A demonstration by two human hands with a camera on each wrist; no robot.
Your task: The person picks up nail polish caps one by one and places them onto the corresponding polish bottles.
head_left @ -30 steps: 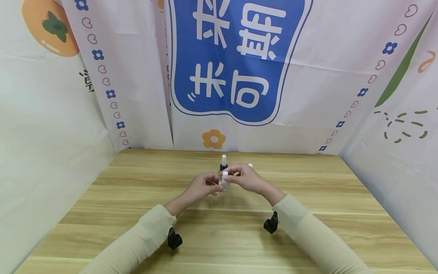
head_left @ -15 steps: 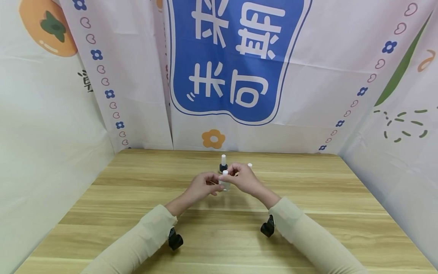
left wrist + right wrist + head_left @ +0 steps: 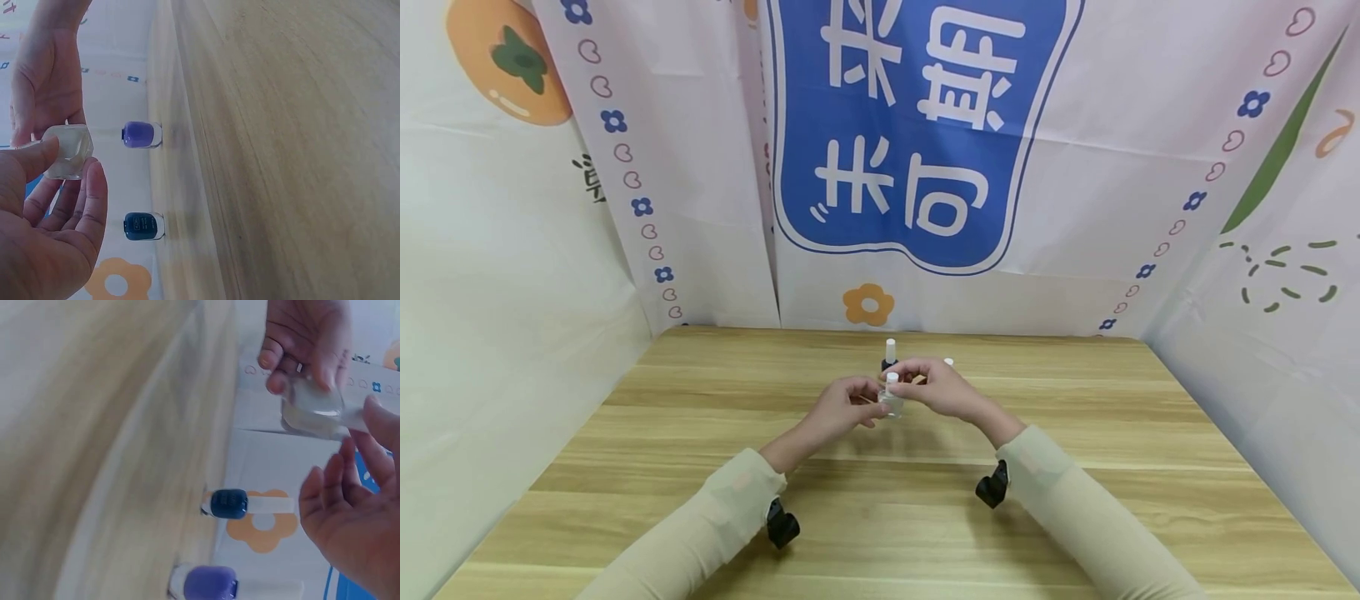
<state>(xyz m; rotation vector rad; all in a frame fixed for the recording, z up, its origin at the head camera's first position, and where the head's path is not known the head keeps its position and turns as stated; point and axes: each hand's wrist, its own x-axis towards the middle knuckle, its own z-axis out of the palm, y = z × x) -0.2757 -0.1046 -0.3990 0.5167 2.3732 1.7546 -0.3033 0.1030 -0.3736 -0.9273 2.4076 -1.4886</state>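
Note:
My left hand (image 3: 842,407) grips the glass body of a small nail polish bottle (image 3: 76,150), its thumb pressed on one side. The bottle holds pale, whitish polish and is held upright above the table. My right hand (image 3: 946,392) pinches the bottle's white cap (image 3: 892,378) between thumb and fingers from the other side. In the right wrist view the cap sits at the bottle's neck, partly covered by the right thumb. Behind the hands stands a dark teal nail polish bottle (image 3: 229,504) with a white cap. A purple one (image 3: 210,583) stands to its right, mostly hidden by my right hand in the head view.
The wood-grain table (image 3: 880,517) stretches out in front of me. Printed cloth walls (image 3: 1060,225) enclose its back and sides. A small black camera hangs at each cuff, one at the left sleeve (image 3: 782,525) and one at the right sleeve (image 3: 992,485).
My right hand turns slightly at the cap, its wrist swinging inward and then back out. The bottle and my left hand stay nearly in place.

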